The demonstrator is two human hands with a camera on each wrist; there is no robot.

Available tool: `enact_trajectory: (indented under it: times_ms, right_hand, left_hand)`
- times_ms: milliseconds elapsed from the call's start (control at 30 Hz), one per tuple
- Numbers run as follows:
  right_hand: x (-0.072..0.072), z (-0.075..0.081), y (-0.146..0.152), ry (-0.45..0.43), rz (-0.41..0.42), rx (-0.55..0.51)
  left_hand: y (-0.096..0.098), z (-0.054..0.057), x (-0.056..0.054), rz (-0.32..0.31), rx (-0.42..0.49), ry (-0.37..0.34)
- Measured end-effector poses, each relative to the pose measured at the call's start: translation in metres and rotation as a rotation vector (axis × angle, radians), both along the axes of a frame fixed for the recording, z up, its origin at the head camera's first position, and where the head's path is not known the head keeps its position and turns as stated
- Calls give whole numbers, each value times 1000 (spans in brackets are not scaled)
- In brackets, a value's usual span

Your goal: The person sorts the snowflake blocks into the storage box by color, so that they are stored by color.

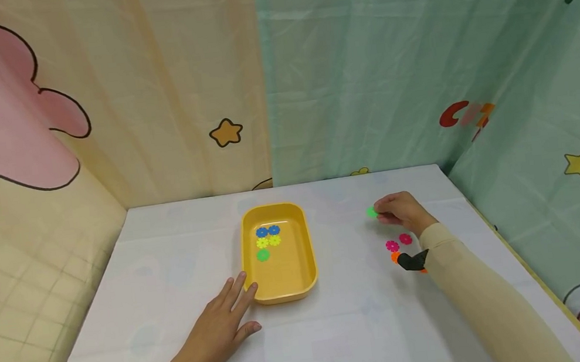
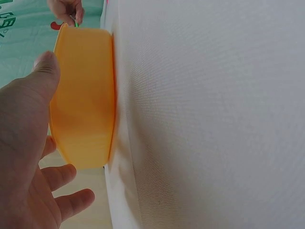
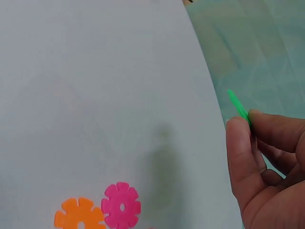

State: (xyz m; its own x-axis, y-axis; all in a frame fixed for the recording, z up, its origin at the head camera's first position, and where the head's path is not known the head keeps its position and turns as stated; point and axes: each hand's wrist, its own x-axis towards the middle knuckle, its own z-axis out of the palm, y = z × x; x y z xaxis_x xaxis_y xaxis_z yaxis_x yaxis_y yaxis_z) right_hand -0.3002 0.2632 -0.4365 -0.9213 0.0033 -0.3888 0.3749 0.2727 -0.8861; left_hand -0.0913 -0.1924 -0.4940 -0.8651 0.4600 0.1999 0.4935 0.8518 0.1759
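My right hand [image 1: 401,210] pinches a green flower-shaped plastic piece [image 1: 372,212] between thumb and fingers, raised over the table's right side. In the right wrist view that green piece [image 3: 239,107] appears edge-on. My left hand [image 1: 220,324] has its fingers spread, beside the near left corner of a yellow tray [image 1: 306,250]; its fingertips are at the rim. Inside the tray lie two blue pieces [image 1: 273,230], two yellow pieces [image 1: 274,240] and one green piece [image 1: 263,255], all flower-shaped. Below my right hand are pink pieces [image 1: 405,239] and orange pieces [image 1: 396,257], partly hidden by the wrist camera.
A white cloth covers the table [image 1: 358,327]. Printed curtains [image 1: 343,81] hang behind it and along both sides. The black wrist mount [image 1: 413,261] sits over the orange pieces in the head view.
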Motion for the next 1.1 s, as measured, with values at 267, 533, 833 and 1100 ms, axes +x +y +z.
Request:
enact_trajectory:
  times_ms: [267, 533, 833, 1100]
  right_hand:
    - [0, 6, -17, 29, 26, -44]
    - [3, 6, -28, 30, 54, -78]
    - [7, 3, -43, 11, 60, -83]
    - [9, 1, -48, 5, 61, -86]
  left_hand:
    - [0, 0, 0, -4, 6, 38]
    - [1, 0, 0, 3, 8, 16]
    - [2, -1, 3, 0, 9, 21]
    - [1, -2, 2, -7, 11, 36]
